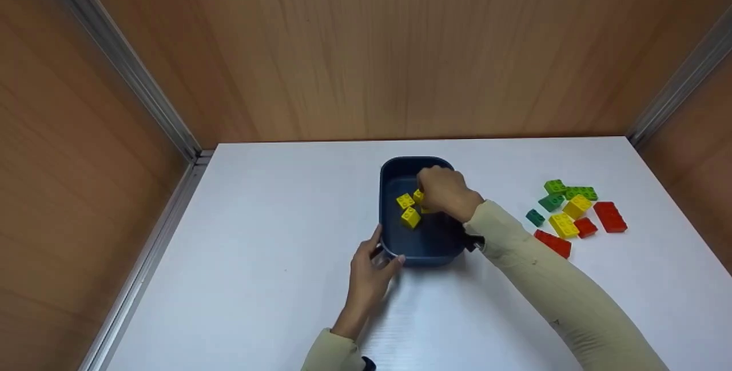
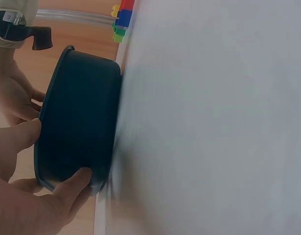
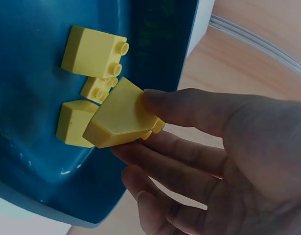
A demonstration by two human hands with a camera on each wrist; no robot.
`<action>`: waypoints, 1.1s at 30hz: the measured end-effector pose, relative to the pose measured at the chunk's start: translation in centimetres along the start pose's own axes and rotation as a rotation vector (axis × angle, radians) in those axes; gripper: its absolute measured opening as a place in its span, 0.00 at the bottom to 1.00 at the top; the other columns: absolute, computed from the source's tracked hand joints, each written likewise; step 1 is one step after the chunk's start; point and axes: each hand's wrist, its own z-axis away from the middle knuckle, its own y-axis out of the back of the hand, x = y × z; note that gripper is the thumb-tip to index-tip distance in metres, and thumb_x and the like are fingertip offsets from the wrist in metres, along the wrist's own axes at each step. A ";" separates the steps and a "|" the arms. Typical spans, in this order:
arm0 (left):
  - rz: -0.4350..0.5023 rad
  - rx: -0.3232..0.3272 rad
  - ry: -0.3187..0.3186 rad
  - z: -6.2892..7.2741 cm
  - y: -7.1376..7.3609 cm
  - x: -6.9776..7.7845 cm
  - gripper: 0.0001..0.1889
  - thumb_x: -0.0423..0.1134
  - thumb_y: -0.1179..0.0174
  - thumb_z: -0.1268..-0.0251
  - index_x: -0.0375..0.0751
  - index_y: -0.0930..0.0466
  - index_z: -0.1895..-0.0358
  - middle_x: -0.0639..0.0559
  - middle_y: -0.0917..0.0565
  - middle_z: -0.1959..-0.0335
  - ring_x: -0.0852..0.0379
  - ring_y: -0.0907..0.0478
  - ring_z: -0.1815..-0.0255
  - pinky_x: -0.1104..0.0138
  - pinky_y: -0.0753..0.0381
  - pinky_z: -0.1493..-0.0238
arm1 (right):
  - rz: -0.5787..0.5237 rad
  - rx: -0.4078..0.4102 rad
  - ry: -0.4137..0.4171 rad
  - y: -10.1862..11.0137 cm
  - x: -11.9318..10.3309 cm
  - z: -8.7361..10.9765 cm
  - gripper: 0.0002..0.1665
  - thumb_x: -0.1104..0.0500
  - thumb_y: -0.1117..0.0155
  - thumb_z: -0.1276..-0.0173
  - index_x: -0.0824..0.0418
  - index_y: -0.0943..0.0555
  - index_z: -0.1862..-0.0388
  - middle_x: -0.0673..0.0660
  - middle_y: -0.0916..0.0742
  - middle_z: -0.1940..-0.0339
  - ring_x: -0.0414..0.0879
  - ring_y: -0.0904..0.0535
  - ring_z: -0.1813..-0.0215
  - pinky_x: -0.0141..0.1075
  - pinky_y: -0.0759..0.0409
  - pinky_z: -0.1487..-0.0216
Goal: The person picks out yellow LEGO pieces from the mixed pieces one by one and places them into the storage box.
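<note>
A dark blue plastic bin (image 1: 420,243) stands on the white table, with several yellow toy bricks (image 1: 410,218) lying in it. At its near left corner my left hand (image 1: 369,274) grips the rim and outer wall, thumb on one side of the corner and fingers on the other. Over the bin's right part is my right hand (image 1: 449,192), which pinches a yellow toy brick (image 3: 122,112) between thumb and fingers. In the right wrist view this brick is tilted, with other yellow bricks (image 3: 94,50) close beside it. The head view mostly hides the pinched brick.
Right of the bin lies a loose group of bricks: green (image 1: 555,187), yellow (image 1: 563,225) and red (image 1: 610,216). Wooden panels (image 1: 366,51) enclose the white table (image 1: 269,234) at the back and sides. My right sleeve (image 1: 549,274) passes close to a red brick (image 1: 553,243).
</note>
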 end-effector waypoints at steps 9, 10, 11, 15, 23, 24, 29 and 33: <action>-0.006 0.003 -0.002 0.0 0.0 0.0 0.42 0.30 0.27 0.33 0.30 0.39 0.19 0.32 0.23 0.37 0.31 0.27 0.28 0.52 0.20 0.31 | 0.037 -0.017 0.014 -0.3 0.0 -0.6 0.20 0.61 0.29 0.29 0.58 0.26 0.80 0.48 0.30 0.85 0.43 0.32 0.79 0.35 0.32 0.78; -0.004 0.003 0.001 0.0 0.0 0.0 0.42 0.30 0.27 0.33 0.30 0.39 0.19 0.33 0.23 0.38 0.31 0.27 0.28 0.52 0.20 0.30 | 0.037 -0.019 0.013 -0.4 0.1 -0.7 0.20 0.61 0.30 0.29 0.58 0.26 0.79 0.48 0.30 0.84 0.43 0.32 0.79 0.35 0.31 0.78; -0.005 0.004 0.002 0.0 0.0 0.1 0.42 0.30 0.27 0.33 0.31 0.39 0.19 0.33 0.23 0.38 0.31 0.27 0.28 0.52 0.20 0.30 | 0.039 -0.020 0.009 -0.5 0.1 -0.8 0.19 0.61 0.30 0.29 0.58 0.26 0.78 0.49 0.29 0.84 0.43 0.31 0.79 0.35 0.31 0.77; -0.016 0.002 0.013 0.0 0.0 0.1 0.42 0.31 0.28 0.32 0.31 0.39 0.19 0.34 0.23 0.37 0.32 0.27 0.28 0.51 0.21 0.29 | 0.049 -0.040 -0.022 -0.8 0.2 -1.2 0.13 0.62 0.31 0.29 0.61 0.22 0.73 0.51 0.26 0.81 0.45 0.29 0.76 0.38 0.28 0.75; -0.026 0.000 0.037 -0.1 0.0 0.1 0.42 0.32 0.28 0.31 0.34 0.39 0.18 0.35 0.23 0.36 0.35 0.27 0.27 0.53 0.22 0.29 | 0.082 -0.090 -0.064 -1.0 -0.2 -1.3 0.12 0.62 0.29 0.30 0.69 0.15 0.53 0.62 0.12 0.62 0.50 0.21 0.65 0.50 0.13 0.55; -0.026 -0.001 0.035 -0.1 0.0 0.1 0.42 0.32 0.28 0.31 0.33 0.39 0.18 0.35 0.23 0.36 0.35 0.27 0.27 0.53 0.22 0.29 | 0.084 -0.096 -0.066 -1.0 -0.2 -1.4 0.12 0.63 0.29 0.31 0.69 0.15 0.52 0.62 0.12 0.61 0.51 0.21 0.64 0.51 0.13 0.53; -0.028 0.000 0.016 0.0 0.0 0.0 0.42 0.31 0.28 0.32 0.32 0.39 0.18 0.33 0.23 0.36 0.33 0.26 0.28 0.52 0.20 0.30 | 0.092 -0.113 -0.069 -1.3 -0.2 -1.6 0.14 0.63 0.28 0.32 0.68 0.15 0.51 0.63 0.12 0.60 0.52 0.19 0.62 0.53 0.14 0.48; -0.032 0.004 0.003 0.0 0.0 0.0 0.42 0.31 0.28 0.32 0.32 0.38 0.19 0.33 0.23 0.37 0.32 0.25 0.29 0.51 0.21 0.30 | 0.093 -0.111 -0.077 -1.4 -0.1 -1.6 0.14 0.62 0.29 0.31 0.69 0.15 0.50 0.63 0.12 0.60 0.53 0.19 0.62 0.53 0.14 0.48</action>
